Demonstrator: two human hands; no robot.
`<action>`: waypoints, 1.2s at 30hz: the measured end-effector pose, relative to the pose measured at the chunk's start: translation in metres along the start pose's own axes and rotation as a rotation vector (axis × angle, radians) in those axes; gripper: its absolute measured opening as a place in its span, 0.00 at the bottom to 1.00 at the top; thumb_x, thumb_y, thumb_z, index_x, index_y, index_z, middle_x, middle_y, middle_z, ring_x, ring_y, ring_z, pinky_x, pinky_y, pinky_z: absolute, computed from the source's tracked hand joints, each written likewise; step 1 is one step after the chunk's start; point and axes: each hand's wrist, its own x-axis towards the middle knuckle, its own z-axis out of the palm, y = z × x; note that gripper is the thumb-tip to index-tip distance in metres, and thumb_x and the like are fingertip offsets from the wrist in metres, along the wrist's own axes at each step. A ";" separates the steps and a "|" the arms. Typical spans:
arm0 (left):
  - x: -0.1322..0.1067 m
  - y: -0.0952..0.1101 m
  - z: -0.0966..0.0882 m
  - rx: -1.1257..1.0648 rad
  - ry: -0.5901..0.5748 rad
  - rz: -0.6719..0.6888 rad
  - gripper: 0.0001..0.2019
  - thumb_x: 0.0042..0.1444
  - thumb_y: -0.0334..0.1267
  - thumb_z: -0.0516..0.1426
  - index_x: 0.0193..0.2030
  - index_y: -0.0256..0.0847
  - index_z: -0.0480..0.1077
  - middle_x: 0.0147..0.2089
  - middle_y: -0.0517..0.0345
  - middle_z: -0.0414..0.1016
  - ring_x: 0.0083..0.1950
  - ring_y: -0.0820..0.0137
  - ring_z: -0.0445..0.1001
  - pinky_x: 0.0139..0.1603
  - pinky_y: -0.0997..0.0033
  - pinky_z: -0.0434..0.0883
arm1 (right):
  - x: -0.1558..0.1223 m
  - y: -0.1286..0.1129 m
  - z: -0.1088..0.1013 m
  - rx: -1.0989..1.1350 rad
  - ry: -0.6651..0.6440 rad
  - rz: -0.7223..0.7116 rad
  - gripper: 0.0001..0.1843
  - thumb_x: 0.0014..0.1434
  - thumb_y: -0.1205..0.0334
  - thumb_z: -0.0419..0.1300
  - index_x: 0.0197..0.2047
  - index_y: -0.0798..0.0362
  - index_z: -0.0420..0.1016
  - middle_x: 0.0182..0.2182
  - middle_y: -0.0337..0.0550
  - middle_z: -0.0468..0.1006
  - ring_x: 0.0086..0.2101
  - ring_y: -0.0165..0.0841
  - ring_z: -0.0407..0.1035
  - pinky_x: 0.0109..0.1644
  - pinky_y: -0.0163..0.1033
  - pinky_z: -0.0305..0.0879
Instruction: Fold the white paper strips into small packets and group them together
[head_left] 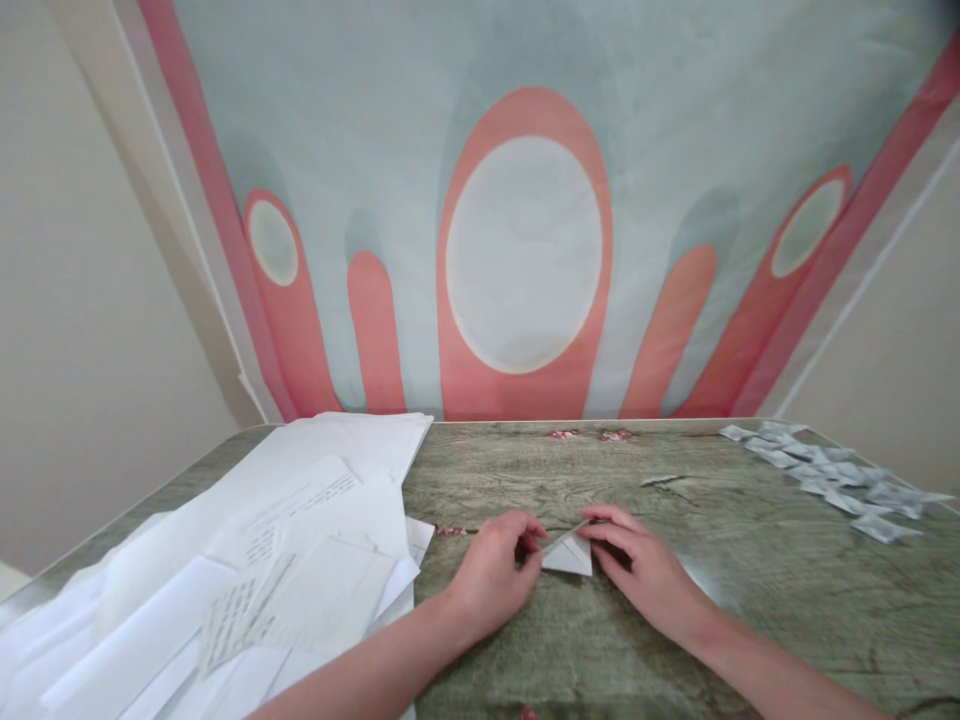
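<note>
Green-grained worktop [750, 600] under a pink-and-blue wall hanging [525, 250]. Low centre lies a small folded paper [571, 557], long axis left-right, between both hands, equally near: left hand [491, 578] fingers pinch its left corner, right hand [646, 572] fingers clamp its raised upper flap.

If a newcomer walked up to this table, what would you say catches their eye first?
Most likely the big wall cloth behind the table, pale blue with pink arches and white ovals. Next, the left hand and right hand pinch a small white paper at the table's middle. A loose pile of white sheets covers the left side, and small folded pieces lie at the far right.
</note>
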 end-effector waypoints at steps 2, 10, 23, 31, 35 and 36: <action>-0.001 -0.002 -0.001 0.067 -0.014 0.019 0.09 0.49 0.27 0.53 0.38 0.40 0.68 0.33 0.60 0.72 0.35 0.70 0.69 0.39 0.71 0.65 | 0.000 0.000 0.000 -0.029 0.006 -0.025 0.15 0.57 0.70 0.50 0.42 0.49 0.74 0.49 0.47 0.69 0.48 0.38 0.65 0.52 0.47 0.64; -0.001 -0.006 -0.001 0.127 -0.024 0.079 0.08 0.52 0.28 0.53 0.38 0.40 0.67 0.36 0.59 0.70 0.36 0.71 0.69 0.39 0.73 0.66 | -0.006 -0.030 -0.004 -0.188 0.031 -0.250 0.17 0.57 0.75 0.49 0.44 0.51 0.73 0.48 0.48 0.70 0.51 0.40 0.61 0.53 0.51 0.61; -0.001 -0.005 -0.002 0.202 -0.046 0.085 0.07 0.53 0.29 0.52 0.38 0.40 0.67 0.36 0.57 0.71 0.37 0.69 0.70 0.39 0.72 0.66 | -0.003 -0.052 -0.002 -0.240 -0.182 -0.352 0.17 0.61 0.58 0.54 0.53 0.48 0.68 0.48 0.45 0.72 0.48 0.37 0.64 0.55 0.49 0.57; 0.000 -0.002 -0.007 0.164 -0.080 0.045 0.09 0.52 0.29 0.52 0.40 0.39 0.68 0.37 0.56 0.73 0.38 0.69 0.71 0.40 0.71 0.67 | -0.002 -0.056 -0.004 -0.254 -0.244 -0.298 0.20 0.62 0.55 0.53 0.57 0.44 0.64 0.47 0.43 0.73 0.48 0.37 0.65 0.58 0.55 0.48; 0.003 -0.001 -0.010 0.105 -0.116 0.012 0.11 0.48 0.27 0.53 0.39 0.37 0.69 0.36 0.56 0.73 0.35 0.70 0.71 0.39 0.72 0.68 | -0.001 -0.055 -0.002 -0.238 -0.257 -0.281 0.20 0.62 0.56 0.53 0.57 0.43 0.63 0.47 0.42 0.73 0.46 0.37 0.65 0.59 0.55 0.45; 0.004 -0.002 -0.010 0.102 -0.122 0.005 0.11 0.48 0.27 0.53 0.39 0.37 0.70 0.36 0.56 0.74 0.35 0.70 0.71 0.38 0.72 0.68 | -0.001 -0.055 -0.003 -0.232 -0.262 -0.272 0.20 0.62 0.56 0.53 0.57 0.43 0.63 0.46 0.42 0.73 0.46 0.37 0.65 0.60 0.55 0.45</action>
